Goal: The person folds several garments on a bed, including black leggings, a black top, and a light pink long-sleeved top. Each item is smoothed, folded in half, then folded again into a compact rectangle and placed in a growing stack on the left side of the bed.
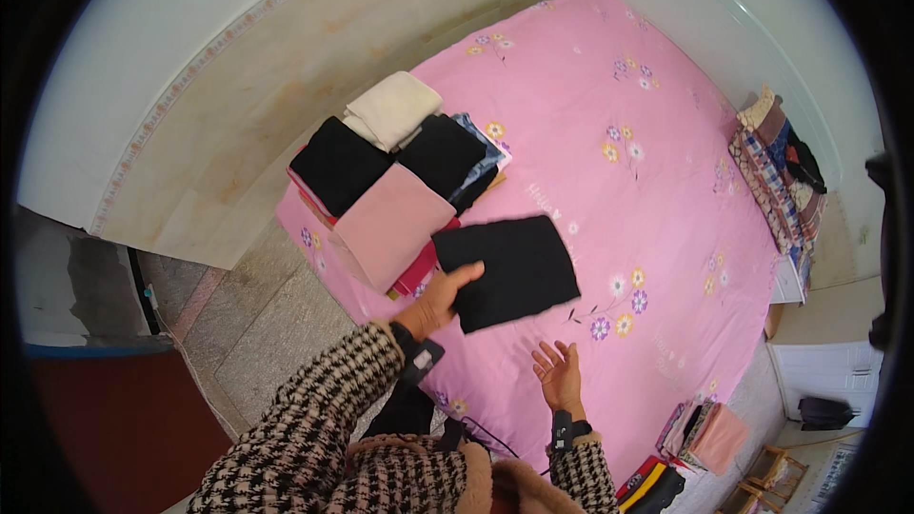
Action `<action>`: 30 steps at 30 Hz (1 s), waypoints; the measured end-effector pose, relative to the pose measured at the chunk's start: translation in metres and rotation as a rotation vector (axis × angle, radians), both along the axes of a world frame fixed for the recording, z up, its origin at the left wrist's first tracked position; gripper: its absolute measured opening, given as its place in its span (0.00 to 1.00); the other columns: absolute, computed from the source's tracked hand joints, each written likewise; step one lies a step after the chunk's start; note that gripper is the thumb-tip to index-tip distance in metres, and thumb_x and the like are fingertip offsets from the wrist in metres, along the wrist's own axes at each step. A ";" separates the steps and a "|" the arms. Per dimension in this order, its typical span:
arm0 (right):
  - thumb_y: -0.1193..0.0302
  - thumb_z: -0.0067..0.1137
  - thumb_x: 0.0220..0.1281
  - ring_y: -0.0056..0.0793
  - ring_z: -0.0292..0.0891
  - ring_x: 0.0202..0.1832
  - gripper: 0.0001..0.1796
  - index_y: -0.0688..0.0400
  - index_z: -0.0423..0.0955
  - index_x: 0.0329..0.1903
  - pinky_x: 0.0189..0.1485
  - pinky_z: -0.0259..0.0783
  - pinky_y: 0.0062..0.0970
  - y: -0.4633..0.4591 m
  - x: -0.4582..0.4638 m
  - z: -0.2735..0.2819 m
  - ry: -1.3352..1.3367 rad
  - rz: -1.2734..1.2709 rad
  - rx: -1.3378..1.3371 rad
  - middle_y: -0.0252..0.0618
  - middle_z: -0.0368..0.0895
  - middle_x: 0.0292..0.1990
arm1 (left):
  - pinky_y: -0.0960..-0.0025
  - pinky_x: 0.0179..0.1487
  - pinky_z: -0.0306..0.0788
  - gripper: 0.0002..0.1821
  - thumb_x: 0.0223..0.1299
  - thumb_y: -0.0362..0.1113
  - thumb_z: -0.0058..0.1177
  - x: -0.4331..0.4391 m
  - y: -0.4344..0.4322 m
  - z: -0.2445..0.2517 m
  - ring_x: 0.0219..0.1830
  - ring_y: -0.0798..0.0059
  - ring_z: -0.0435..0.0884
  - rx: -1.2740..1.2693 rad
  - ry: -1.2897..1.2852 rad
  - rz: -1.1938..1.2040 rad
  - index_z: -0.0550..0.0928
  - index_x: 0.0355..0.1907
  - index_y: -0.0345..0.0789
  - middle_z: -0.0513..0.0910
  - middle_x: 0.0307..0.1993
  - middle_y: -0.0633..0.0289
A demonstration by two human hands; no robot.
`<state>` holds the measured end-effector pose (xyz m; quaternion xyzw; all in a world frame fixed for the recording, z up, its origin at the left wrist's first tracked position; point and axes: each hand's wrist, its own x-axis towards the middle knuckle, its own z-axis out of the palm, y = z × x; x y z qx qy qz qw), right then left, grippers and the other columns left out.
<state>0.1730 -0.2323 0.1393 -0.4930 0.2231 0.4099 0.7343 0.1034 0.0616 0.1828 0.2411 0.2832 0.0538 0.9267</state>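
Note:
My left hand (pixel 443 300) grips the near left edge of a folded black cloth (pixel 510 271), thumb on top, over the pink flowered bedspread (pixel 664 228). To the right and nearer my body, my right hand (pixel 559 375) is palm up with fingers apart, holding nothing. Beyond my left hand lie stacks of folded cloth: a pink one (pixel 393 225) in front, a black one (pixel 341 165) at the left, another black one (pixel 443 153) at the right and a cream one (pixel 393 111) at the back. Patterned blue fabric (pixel 480 150) shows beside the right black one.
Folded textiles (pixel 775 178) are piled at the bed's far right edge. More folded cloths (pixel 714 435) and a red, yellow and black pile (pixel 650 485) lie at lower right, near wooden stools (pixel 775 471). A wall (pixel 285 100) borders the bed's left side.

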 end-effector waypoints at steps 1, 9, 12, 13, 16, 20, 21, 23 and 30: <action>0.46 0.43 0.70 0.38 0.75 0.48 0.26 0.56 0.65 0.54 0.45 0.73 0.32 0.007 -0.001 0.000 0.007 0.008 -0.032 0.47 0.75 0.53 | 0.64 0.57 0.75 0.19 0.62 0.38 0.57 0.014 0.025 0.010 0.50 0.68 0.81 0.008 -0.085 0.050 0.76 0.54 0.33 0.81 0.49 0.58; 0.46 0.45 0.69 0.35 0.76 0.43 0.25 0.55 0.66 0.52 0.42 0.71 0.32 -0.006 -0.014 0.004 -0.001 -0.110 -0.173 0.42 0.78 0.47 | 0.64 0.57 0.74 0.22 0.59 0.41 0.61 0.085 0.176 0.015 0.52 0.68 0.79 -0.063 -0.220 0.221 0.77 0.54 0.33 0.80 0.51 0.58; 0.47 0.45 0.69 0.35 0.75 0.41 0.25 0.55 0.67 0.52 0.41 0.71 0.32 -0.024 -0.017 0.007 0.006 -0.178 -0.249 0.41 0.78 0.45 | 0.58 0.59 0.73 0.24 0.62 0.42 0.58 0.091 0.204 -0.034 0.54 0.62 0.78 -0.072 -0.030 0.309 0.74 0.55 0.30 0.78 0.52 0.53; 0.47 0.45 0.69 0.34 0.75 0.41 0.24 0.55 0.67 0.52 0.40 0.70 0.32 -0.028 -0.019 0.008 0.014 -0.204 -0.297 0.40 0.78 0.44 | 0.57 0.58 0.74 0.23 0.62 0.41 0.58 0.092 0.209 -0.052 0.53 0.61 0.78 -0.050 0.149 0.366 0.74 0.55 0.31 0.79 0.50 0.52; 0.49 0.45 0.70 0.34 0.75 0.38 0.24 0.56 0.67 0.51 0.39 0.70 0.32 -0.038 -0.026 0.007 0.034 -0.258 -0.292 0.40 0.78 0.42 | 0.51 0.54 0.76 0.23 0.66 0.40 0.51 0.095 0.215 -0.094 0.53 0.52 0.77 0.085 0.572 0.302 0.69 0.57 0.26 0.75 0.54 0.46; 0.49 0.45 0.70 0.34 0.76 0.37 0.22 0.56 0.68 0.48 0.37 0.71 0.30 -0.038 -0.035 0.001 0.081 -0.304 -0.275 0.39 0.80 0.37 | 0.53 0.48 0.80 0.23 0.67 0.39 0.49 0.110 0.218 -0.107 0.47 0.52 0.80 0.179 0.812 0.300 0.68 0.56 0.23 0.76 0.50 0.45; 0.49 0.45 0.70 0.34 0.76 0.36 0.22 0.56 0.69 0.48 0.37 0.71 0.30 -0.038 -0.036 0.000 0.094 -0.312 -0.279 0.39 0.80 0.37 | 0.54 0.47 0.81 0.23 0.67 0.39 0.49 0.112 0.217 -0.103 0.45 0.52 0.80 0.210 0.868 0.278 0.68 0.56 0.22 0.76 0.49 0.45; 0.48 0.45 0.70 0.33 0.76 0.37 0.22 0.55 0.70 0.47 0.37 0.71 0.30 -0.035 -0.037 -0.003 0.071 -0.293 -0.261 0.39 0.80 0.38 | 0.55 0.51 0.77 0.26 0.63 0.41 0.52 0.112 0.215 -0.086 0.49 0.50 0.78 0.438 0.972 0.226 0.68 0.55 0.21 0.74 0.51 0.41; 0.49 0.44 0.71 0.33 0.76 0.36 0.23 0.56 0.70 0.48 0.36 0.71 0.29 -0.037 -0.049 -0.002 0.060 -0.287 -0.283 0.40 0.80 0.37 | 0.51 0.68 0.54 0.30 0.56 0.34 0.56 0.135 0.216 -0.029 0.64 0.41 0.59 1.929 0.460 0.501 0.65 0.60 0.25 0.64 0.59 0.36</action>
